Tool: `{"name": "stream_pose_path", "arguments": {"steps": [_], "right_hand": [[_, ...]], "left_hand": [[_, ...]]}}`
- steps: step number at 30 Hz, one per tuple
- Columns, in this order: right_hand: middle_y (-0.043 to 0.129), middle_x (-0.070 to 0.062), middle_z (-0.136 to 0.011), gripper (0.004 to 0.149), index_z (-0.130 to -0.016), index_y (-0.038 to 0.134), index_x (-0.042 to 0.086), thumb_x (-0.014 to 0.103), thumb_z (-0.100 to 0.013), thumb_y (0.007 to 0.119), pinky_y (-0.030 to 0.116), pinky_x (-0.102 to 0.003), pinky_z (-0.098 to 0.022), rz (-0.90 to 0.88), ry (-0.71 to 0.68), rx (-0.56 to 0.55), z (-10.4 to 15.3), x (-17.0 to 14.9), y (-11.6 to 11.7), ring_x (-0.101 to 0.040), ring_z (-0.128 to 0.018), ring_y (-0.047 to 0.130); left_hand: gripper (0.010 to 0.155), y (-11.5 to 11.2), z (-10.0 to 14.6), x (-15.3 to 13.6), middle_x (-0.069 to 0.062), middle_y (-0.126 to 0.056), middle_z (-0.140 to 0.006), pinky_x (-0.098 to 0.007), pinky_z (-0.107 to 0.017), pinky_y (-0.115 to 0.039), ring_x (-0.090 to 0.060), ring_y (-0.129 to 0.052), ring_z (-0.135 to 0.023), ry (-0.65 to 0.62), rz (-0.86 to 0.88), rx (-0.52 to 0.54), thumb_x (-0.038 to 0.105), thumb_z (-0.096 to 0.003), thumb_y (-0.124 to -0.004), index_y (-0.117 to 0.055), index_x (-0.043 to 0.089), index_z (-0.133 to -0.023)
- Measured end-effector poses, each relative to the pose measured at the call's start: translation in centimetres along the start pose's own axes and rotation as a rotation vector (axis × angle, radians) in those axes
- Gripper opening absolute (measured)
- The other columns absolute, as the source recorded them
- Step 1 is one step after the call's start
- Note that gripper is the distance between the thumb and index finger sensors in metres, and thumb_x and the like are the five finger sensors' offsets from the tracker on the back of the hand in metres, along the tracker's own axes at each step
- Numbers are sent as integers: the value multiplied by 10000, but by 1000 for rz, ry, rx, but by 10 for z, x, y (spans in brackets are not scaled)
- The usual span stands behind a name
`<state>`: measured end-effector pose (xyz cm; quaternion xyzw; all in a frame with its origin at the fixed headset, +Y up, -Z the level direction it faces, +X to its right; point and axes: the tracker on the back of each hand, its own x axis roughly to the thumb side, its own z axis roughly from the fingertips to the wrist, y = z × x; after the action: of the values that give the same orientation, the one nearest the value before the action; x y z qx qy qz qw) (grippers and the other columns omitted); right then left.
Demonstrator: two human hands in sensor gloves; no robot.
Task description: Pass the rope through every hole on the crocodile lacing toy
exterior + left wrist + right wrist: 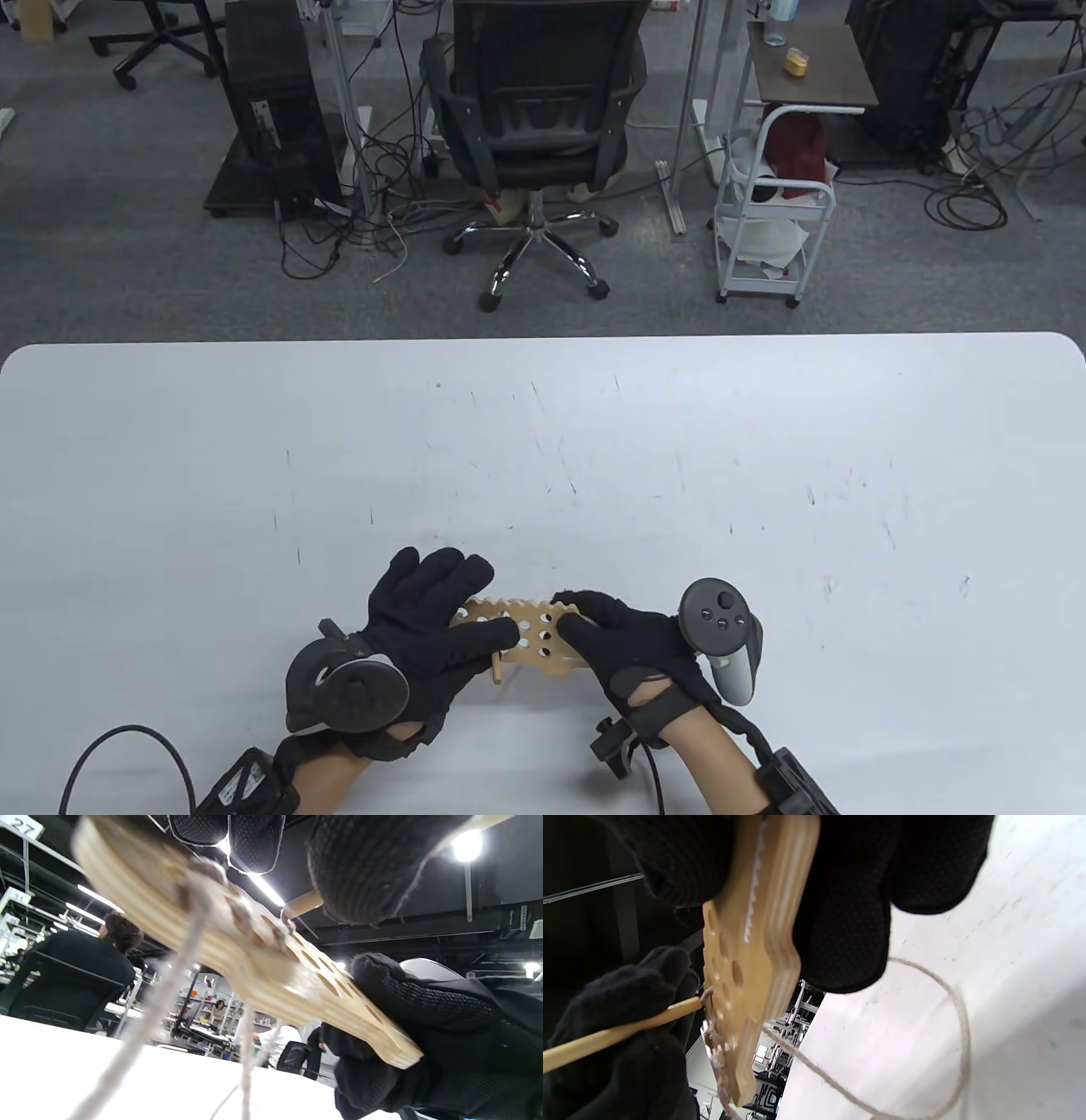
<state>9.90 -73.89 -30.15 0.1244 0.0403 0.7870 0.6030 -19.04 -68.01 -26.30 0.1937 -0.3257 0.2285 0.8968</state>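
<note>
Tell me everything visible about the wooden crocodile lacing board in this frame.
The crocodile board is a flat, pale layered-wood cutout with round holes and a toothed edge. Both gloved hands hold it above the white table: left hand at one end, right hand at the other. Pale rope already laces several holes and trails in a loop; a wooden needle stick meets the board.

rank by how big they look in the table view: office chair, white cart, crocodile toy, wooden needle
1. office chair
2. white cart
3. crocodile toy, partly hidden under both hands
4. wooden needle, only its end shows

The chair and cart stand farther from the camera, so this ranks apparent size only.
</note>
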Motion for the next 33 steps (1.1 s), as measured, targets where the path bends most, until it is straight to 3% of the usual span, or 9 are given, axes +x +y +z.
{"name": "stream_pose_path", "arguments": {"steps": [13,33], "right_hand": [[1048,-44,-620,457,-831,837,178,411,-439,817,808,-491,-462,-14,28,-64,-1,-6,-13,-262,-497,1077],[1044,-47,-630,451,-835,834,186,409,-443,815,803,-495,-468,-33,48,-137,-1,-11,-29,-267,-509,1071]], "left_hand": [[444,22,4,-34,-3,-643,-1111,-600,-799,-311,-329,-532,-1063,132,-14,99,423,-407,-896,-869,509,-842],[445,43,12,-61,-6,-674,-1096,-602,-798,-323,-328,-563,-1053,221,-18,199,423,-410,-890,-862,506,-846]]}}
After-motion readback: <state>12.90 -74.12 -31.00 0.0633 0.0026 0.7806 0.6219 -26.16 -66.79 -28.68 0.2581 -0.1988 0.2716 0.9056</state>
